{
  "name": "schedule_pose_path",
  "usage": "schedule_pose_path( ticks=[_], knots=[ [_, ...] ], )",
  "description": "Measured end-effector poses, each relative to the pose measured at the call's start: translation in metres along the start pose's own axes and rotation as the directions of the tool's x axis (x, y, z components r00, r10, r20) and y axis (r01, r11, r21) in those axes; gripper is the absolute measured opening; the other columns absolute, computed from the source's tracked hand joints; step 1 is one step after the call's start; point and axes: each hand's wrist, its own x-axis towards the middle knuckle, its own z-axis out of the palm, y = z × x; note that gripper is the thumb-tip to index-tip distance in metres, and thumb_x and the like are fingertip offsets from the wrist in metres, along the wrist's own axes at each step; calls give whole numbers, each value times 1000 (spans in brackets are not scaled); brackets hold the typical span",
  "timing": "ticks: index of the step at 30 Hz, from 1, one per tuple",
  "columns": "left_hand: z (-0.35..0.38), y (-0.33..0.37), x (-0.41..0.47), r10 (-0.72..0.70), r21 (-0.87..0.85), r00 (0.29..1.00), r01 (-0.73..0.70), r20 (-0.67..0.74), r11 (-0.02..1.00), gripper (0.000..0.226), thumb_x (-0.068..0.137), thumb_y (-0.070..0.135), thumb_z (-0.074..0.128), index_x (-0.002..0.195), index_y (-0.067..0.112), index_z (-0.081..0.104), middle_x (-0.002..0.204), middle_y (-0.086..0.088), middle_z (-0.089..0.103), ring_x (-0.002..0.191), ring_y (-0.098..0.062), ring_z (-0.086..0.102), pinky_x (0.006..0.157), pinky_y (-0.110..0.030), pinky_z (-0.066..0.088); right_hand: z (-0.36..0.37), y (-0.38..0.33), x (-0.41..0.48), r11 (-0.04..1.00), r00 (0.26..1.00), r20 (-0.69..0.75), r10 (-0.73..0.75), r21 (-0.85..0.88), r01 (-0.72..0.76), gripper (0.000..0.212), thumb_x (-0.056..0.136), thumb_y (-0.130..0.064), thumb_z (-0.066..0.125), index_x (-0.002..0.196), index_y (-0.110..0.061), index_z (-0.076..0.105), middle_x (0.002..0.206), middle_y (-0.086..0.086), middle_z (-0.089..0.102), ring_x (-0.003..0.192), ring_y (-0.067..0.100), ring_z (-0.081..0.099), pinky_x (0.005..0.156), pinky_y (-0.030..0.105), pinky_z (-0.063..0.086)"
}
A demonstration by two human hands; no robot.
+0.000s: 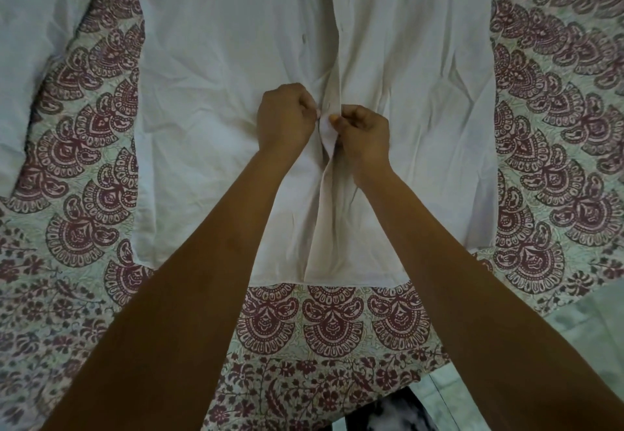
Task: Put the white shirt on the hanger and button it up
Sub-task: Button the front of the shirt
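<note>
The white shirt [219, 93] lies flat, front up, on a bed covered by a maroon-patterned bedspread [331, 322], with its hem toward the person and its collar out of view past the top edge. Along its front placket [336, 59], about halfway down the visible part, the left hand [283, 116] and the right hand [363, 128] meet, each with fingers curled and pinching one front edge, pressing the two together as if working a button through its hole. Above them the placket lies closed and straight; below, it gapes slightly down to the hem, so the lower fastenings look undone. No hanger shows, so I cannot tell whether it is inside. One sleeve [33, 42] spreads out to the left.
</note>
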Motion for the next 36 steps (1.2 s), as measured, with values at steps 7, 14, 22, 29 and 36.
schedule_pose_path(
  ticks=[7, 14, 22, 29, 36],
  knots=[
    [-2, 9, -13, -118, -289, 993, 116, 9, 950, 8, 78, 7, 63, 80, 9, 71, 78, -3, 71, 73, -15, 67, 78, -29, 56, -1, -1, -5, 995, 996, -2, -90, -44, 90, 7, 84, -6, 62, 86, -12, 66, 78, -4, 64, 79, 11, 62, 87, 28, 52],
    [-3, 6, -15, -191, -399, 980, 195, 49, 896, 7, 78, 8, 64, 76, 13, 68, 74, -3, 70, 72, -20, 69, 76, -41, 58, 2, -1, -5, 927, 965, 35, -259, -272, 259, 11, 86, -7, 58, 95, -5, 64, 72, -10, 57, 72, 11, 58, 75, 22, 50],
    [-4, 5, -13, -217, -422, 974, 223, 62, 879, 8, 78, 4, 63, 79, 9, 70, 76, -7, 70, 74, -21, 69, 77, -40, 58, 0, 6, -5, 966, 972, 34, -231, -107, 233, 24, 88, -15, 50, 67, -15, 61, 67, 1, 58, 67, 16, 56, 68, 32, 48],
    [-10, 7, -12, -227, -474, 965, 263, 133, 840, 12, 79, -1, 62, 81, 9, 68, 81, -11, 70, 78, -23, 70, 77, -34, 58, -2, -4, 7, 955, 957, 108, -268, -104, 279, 15, 85, -8, 61, 71, -13, 66, 67, -2, 63, 67, 11, 60, 71, 30, 53],
    [-8, 5, -10, -350, -614, 892, 451, 285, 648, 20, 81, -5, 54, 74, 10, 66, 81, -14, 63, 74, -25, 61, 74, -34, 55, 4, 3, 1, 880, 923, 51, -381, -286, 379, 7, 83, -12, 65, 84, -5, 66, 78, 5, 68, 73, 14, 65, 73, 26, 55]
  ],
)
